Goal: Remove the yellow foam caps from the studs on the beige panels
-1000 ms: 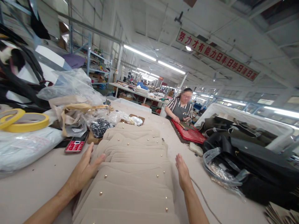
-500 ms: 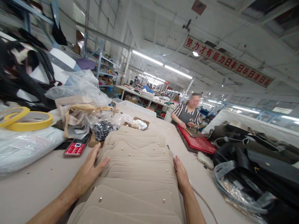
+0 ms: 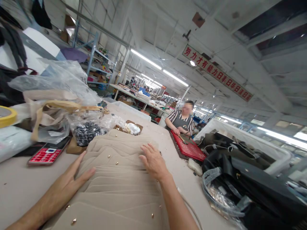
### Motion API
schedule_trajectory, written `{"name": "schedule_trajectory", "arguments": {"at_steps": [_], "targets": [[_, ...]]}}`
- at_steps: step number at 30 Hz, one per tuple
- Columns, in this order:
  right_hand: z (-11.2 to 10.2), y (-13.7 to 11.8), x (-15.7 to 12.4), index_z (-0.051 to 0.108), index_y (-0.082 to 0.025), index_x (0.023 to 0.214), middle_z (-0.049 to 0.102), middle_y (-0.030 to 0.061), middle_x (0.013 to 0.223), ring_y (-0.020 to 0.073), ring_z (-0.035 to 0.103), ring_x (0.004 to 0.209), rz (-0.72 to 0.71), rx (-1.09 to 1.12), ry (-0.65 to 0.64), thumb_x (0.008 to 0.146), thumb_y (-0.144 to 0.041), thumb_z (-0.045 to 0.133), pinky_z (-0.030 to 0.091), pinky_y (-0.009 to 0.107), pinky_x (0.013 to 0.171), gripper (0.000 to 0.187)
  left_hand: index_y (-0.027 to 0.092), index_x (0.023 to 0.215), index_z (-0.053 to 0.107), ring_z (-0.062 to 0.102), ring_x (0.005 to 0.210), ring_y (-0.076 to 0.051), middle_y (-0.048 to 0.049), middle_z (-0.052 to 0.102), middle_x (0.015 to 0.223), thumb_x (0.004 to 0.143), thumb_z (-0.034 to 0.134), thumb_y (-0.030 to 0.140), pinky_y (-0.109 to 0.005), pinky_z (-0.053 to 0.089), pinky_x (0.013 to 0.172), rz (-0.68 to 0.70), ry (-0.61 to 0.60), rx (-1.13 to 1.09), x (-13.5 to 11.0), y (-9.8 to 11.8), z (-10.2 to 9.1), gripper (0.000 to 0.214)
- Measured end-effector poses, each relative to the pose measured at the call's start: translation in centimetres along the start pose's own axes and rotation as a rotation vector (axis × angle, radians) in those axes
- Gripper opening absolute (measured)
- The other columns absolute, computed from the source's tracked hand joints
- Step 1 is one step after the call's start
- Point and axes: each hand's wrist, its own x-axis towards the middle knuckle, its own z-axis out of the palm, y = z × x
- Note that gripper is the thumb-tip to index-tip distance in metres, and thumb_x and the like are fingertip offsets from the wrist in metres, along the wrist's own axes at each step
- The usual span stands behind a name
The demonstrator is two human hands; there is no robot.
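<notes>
A long row of overlapping beige fabric panels (image 3: 120,182) with small gold studs runs away from me along the table. Against its left edge lies my left hand (image 3: 69,182), thumb and fingers apart, the thumb resting over the panels. My right hand (image 3: 153,161) is above the right side of the row, palm down with fingers spread; whether it presses on the panels I cannot tell. Neither hand grips anything. Beyond the row's far end is a small open box (image 3: 130,127) holding gold pieces and something white.
Left are a red-keyed phone (image 3: 48,153), yellow tape (image 3: 7,116), plastic bags (image 3: 69,80) and wrapped black pieces (image 3: 87,132). On the right lie black bags (image 3: 259,179), a white bin (image 3: 280,159) and a cable (image 3: 192,207). Across the table a person (image 3: 181,119) works at a red board (image 3: 189,147).
My right hand has moved from beside the row's right edge to over the panels, its fingers now spread. My left hand stays at the left edge. The view has turned slightly right.
</notes>
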Motion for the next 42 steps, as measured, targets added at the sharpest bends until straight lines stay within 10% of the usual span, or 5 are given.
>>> {"name": "schedule_trajectory", "arguments": {"at_steps": [6, 13, 21, 37, 42], "targets": [[0.8, 0.2, -0.6, 0.068, -0.021, 0.097, 0.067, 0.0081, 0.093, 0.0237, 0.058, 0.093, 0.106, -0.247, 0.0, 0.098, -0.037, 0.048, 0.046, 0.038, 0.086, 0.026, 0.025, 0.152, 0.017, 0.027, 0.144, -0.025, -0.0013, 0.027, 0.157, 0.084, 0.039, 0.072, -0.047, 0.019, 0.119, -0.051, -0.039, -0.049, 0.7, -1.7, 1.1, 0.086], [1.5, 2.6, -4.3, 0.071, -0.021, 0.077, 0.067, 0.0078, 0.103, 0.0229, 0.057, 0.104, 0.287, 0.017, 0.151, 0.092, -0.026, 0.057, 0.042, 0.038, 0.096, 0.021, 0.029, 0.152, 0.013, 0.023, 0.145, -0.023, 0.001, 0.021, 0.159, 0.086, 0.04, 0.069, -0.044, 0.016, 0.12, -0.008, -0.011, 0.022, 0.9, -3.1, 1.6, 0.082], [2.7, 7.4, -7.2, 0.046, -0.009, 0.141, 0.043, 0.0182, 0.147, 0.0289, 0.038, 0.138, 0.908, 0.512, 0.33, 0.087, -0.069, 0.039, 0.03, 0.046, 0.114, 0.081, 0.028, 0.153, 0.01, 0.013, 0.148, -0.021, 0.0038, 0.013, 0.161, 0.086, 0.036, 0.069, -0.043, 0.009, 0.122, 0.02, 0.005, 0.019, 0.6, -2.5, 1.8, 0.083], [2.6, 4.7, -6.8, 0.051, -0.015, 0.139, 0.047, 0.012, 0.144, 0.0271, 0.041, 0.137, 0.677, 0.686, 0.144, 0.085, -0.06, 0.055, 0.029, 0.046, 0.115, 0.07, 0.016, 0.154, 0.001, 0.006, 0.148, -0.026, -0.0057, 0.002, 0.162, 0.087, 0.037, 0.066, -0.046, 0.007, 0.121, 0.091, -0.137, 0.011, -0.2, -0.8, 1.1, 0.091], [2.4, 4.2, -5.8, 0.057, -0.019, 0.133, 0.045, 0.0102, 0.147, 0.0289, 0.038, 0.138, 0.551, 0.5, 0.274, 0.085, -0.052, 0.058, 0.029, 0.049, 0.115, 0.059, 0.02, 0.154, 0.005, 0.013, 0.148, -0.027, -0.0074, 0.009, 0.161, 0.088, 0.042, 0.062, -0.048, 0.015, 0.12, 0.156, -0.074, 0.015, -0.4, -0.9, 0.9, 0.087]]}}
